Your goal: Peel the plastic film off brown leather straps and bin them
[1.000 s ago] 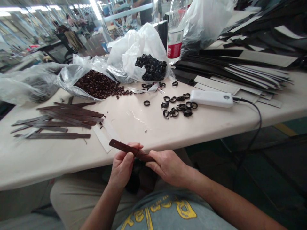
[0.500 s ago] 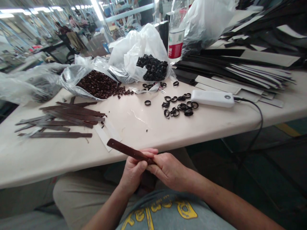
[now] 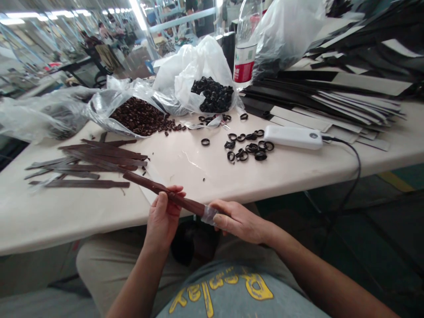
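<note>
A long brown leather strap (image 3: 188,204) is stretched between my two hands over the table's front edge. My left hand (image 3: 164,216) pinches it near its middle, thumb on top, and its far end points up and left. Clear plastic (image 3: 208,215) wraps the strap's near end, where my right hand (image 3: 241,221) grips with thumb and fingers. More brown straps (image 3: 99,154) lie in a loose pile at the left, close to the held strap's far end. Below my hands something dark (image 3: 195,243) hangs over my lap; its shape is unclear.
A plastic bag of small brown loops (image 3: 139,117) lies open behind the pile. Beside it is a bag of black loops (image 3: 213,95). Loose black loops (image 3: 251,148) lie by a white corded device (image 3: 293,137). A bottle (image 3: 244,62) and black strips (image 3: 318,97) stand right.
My hands have moved apart along the strap, the left one going left and up. The strap's plastic-wrapped end now shows, and its far end reaches further left.
</note>
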### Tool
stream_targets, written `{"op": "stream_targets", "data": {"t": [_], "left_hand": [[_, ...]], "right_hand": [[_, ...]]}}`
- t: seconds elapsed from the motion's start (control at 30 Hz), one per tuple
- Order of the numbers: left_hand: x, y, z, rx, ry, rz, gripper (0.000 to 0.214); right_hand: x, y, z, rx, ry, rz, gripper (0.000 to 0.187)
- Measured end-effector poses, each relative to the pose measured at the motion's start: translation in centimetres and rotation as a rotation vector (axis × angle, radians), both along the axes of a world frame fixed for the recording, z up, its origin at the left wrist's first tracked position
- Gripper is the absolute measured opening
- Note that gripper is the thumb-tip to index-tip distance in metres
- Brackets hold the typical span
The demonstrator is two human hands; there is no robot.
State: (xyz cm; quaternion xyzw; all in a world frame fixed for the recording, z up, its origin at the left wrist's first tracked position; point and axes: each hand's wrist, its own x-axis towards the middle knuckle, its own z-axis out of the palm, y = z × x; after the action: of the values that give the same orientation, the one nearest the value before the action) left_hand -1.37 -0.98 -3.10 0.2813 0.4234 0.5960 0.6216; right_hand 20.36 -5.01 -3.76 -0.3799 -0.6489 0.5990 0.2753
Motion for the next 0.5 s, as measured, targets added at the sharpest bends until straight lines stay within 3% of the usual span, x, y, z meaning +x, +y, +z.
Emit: {"op": "stream_targets", "data": {"t": [0.13,0.3,0.5], "left_hand": [[-0.4,0.3,-0.2,-0.046,-0.073,0.025,0.038],[0.9,-1.1,-0.1,-0.023,-0.038,-0.062,0.036],[1.3,-2.2,-0.5,0.043,0.031,-0.153,0.033]], "right_hand": [[0.0,-0.2,-0.3,-0.115,0.052,-0.013,0.042],[-1.4,0.2,0.5,-0.141,0.113,0.029,0.037],[-2.7,0.0,0.0,-0.252,0.184,-0.028,0.034]]}}
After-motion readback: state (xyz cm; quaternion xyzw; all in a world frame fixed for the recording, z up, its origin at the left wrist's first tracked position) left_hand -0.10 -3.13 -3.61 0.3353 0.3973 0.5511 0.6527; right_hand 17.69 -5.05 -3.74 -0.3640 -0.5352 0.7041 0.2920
